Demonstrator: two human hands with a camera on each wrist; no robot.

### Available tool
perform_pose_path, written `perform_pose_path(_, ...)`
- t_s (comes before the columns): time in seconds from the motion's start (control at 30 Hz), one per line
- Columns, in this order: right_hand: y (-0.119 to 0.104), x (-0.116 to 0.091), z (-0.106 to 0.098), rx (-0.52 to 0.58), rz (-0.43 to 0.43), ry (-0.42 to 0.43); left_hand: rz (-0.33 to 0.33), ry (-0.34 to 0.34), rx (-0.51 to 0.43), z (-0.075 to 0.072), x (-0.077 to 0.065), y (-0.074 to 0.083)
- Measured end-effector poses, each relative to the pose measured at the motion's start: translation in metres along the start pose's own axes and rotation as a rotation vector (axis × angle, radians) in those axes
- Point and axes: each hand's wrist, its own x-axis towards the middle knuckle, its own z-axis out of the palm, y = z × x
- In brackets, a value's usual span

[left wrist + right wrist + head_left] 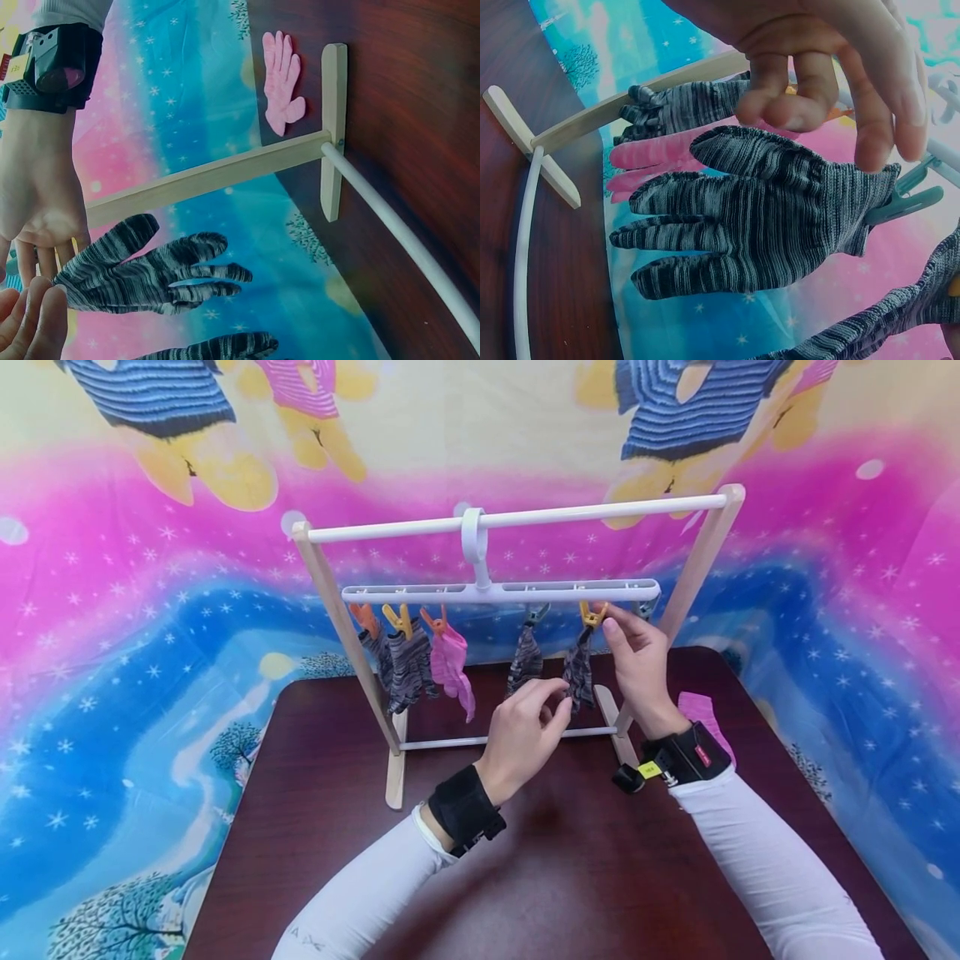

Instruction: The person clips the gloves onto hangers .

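Note:
My right hand pinches a yellow clothespin near the right end of a white clip hanger. From that clothespin hangs a black-and-grey striped glove, fingers down. My left hand is lower and to the left, thumb and fingers loosely bent with nothing between them; in the right wrist view the left hand shows in front of another striped glove. That glove hangs from a green clothespin. In the left wrist view, left fingertips overlap a striped glove's cuff.
The hanger hooks over the white bar of a wooden stand. At its left end, orange and yellow clothespins hold striped gloves and a pink glove. Another pink glove lies on the dark table, right of the stand.

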Motion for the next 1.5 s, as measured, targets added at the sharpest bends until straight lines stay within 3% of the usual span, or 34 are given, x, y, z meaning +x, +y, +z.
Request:
perform_pose_path(0.53,0.005,-0.005,0.0,-0.048,0.102,-0.032,-0.074,-0.015,0.049,-0.006,-0.017,-0.016)
perform_pose_path(0.93,0.01,-0.012,-0.002,-0.143,0.222,-0.069,-0.117,-0.069,0.092,-0.004,-0.037,-0.027)
perform_pose_path(1.2,0.022,-0.023,-0.004,-0.065,0.238,-0.072,-0.11,-0.077,0.136,-0.005,-0.045,-0.033)
perform_pose_path(1.5,0.031,-0.037,-0.011,-0.098,0.258,-0.155,-0.104,-0.093,0.163,-0.006,-0.054,-0.037)
